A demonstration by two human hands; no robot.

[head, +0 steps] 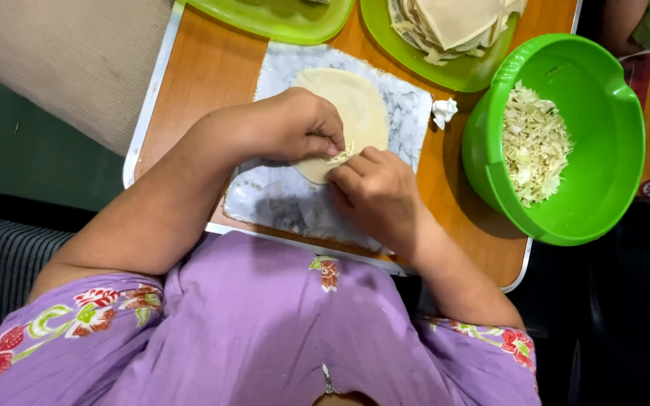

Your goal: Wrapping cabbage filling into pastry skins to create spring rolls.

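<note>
A round pale dough wrapper (355,105) lies flat on a white marbled board (280,199). My left hand (295,124) rests on its near left edge, fingers curled and pinching. My right hand (374,192) meets it from the near side, fingertips touching the same spot. Between the fingertips lies a small heap of shredded cabbage filling (340,156) on the wrapper's near edge. Both hands press on the filling and the wrapper edge; the wrapper's near rim is hidden under them.
A green bowl (611,150) with shredded cabbage (534,143) stands at the right. A green plate (445,71) stacked with wrappers (457,22) sits at the back, another green plate (265,19) at back left. A small white crumpled lump (443,111) lies beside the board on the wooden tray table (205,75).
</note>
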